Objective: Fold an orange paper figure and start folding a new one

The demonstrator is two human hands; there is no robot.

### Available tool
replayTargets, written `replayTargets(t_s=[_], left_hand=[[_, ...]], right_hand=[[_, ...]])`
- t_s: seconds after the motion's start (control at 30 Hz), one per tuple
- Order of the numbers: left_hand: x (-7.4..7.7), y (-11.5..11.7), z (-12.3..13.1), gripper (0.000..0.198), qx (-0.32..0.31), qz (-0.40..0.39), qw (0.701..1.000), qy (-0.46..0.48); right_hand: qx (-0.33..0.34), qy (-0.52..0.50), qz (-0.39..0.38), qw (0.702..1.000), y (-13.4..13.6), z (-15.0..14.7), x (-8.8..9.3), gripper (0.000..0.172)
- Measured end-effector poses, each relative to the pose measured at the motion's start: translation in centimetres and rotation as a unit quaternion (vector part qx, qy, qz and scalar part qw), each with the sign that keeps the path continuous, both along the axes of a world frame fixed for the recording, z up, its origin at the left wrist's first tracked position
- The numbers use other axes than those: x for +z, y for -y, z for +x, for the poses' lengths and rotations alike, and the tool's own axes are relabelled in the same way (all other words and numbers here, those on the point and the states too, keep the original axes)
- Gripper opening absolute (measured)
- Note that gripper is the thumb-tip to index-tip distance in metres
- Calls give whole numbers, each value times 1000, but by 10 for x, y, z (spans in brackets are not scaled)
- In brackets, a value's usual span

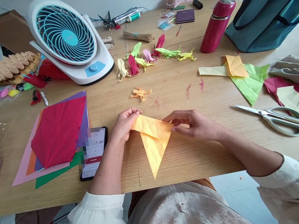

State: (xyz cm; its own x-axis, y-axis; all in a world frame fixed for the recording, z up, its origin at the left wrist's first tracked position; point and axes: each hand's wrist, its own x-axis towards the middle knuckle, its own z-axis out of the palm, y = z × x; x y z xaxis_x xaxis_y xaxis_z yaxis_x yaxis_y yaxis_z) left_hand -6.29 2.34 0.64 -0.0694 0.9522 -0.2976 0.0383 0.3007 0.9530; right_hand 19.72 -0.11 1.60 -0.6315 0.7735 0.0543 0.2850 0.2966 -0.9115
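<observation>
A sheet of orange paper [154, 137], folded and creased into a downward-pointing triangle, is between my two hands near the table's front edge. My left hand [127, 123] grips its upper left corner, thumb and fingers closed on it. At the upper right corner, my right hand [187, 123] pinches the paper between thumb and fingers. Just beyond lies a small folded orange paper figure [140, 93]. Farther back sits a group of folded paper figures [147, 57] in green, red, pink and yellow.
Colored paper sheets [59, 132] and a phone [95, 155] lie left. Scissors [272, 115] and paper scraps [253, 81] are at right. A fan [69, 38], a red thermos bottle [217, 25] and a teal bag [263, 14] stand behind. A bundle of brown sticks [138, 36] lies at the back.
</observation>
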Motion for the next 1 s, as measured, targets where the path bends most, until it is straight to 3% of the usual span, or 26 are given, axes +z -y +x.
replayTargets(t_s=[0.2, 0.43, 0.53, 0.67, 0.87, 1.0], left_hand=[[-3, -1, -1, 36, 8, -6, 1000, 6], [-1, 0, 1, 31, -1, -9, 1000, -9], [2, 2, 4, 32, -19, -11, 1000, -15], [3, 4, 6, 41, -27, 6, 999, -20], [6, 4, 4, 66, -25, 20, 999, -22], [9, 4, 5, 74, -32, 28, 999, 0]], right_hand=[[40, -10, 51, 998, 2, -3, 0, 53], [-43, 20, 89, 995, 4, -8, -3, 26], [-100, 18, 54, 993, 2, -9, -7, 11], [-121, 11, 8, 993, -2, -7, -11, 24], [-101, -104, -120, 982, -4, -8, -13, 28], [-110, -137, -134, 975, -3, -10, -7, 30]])
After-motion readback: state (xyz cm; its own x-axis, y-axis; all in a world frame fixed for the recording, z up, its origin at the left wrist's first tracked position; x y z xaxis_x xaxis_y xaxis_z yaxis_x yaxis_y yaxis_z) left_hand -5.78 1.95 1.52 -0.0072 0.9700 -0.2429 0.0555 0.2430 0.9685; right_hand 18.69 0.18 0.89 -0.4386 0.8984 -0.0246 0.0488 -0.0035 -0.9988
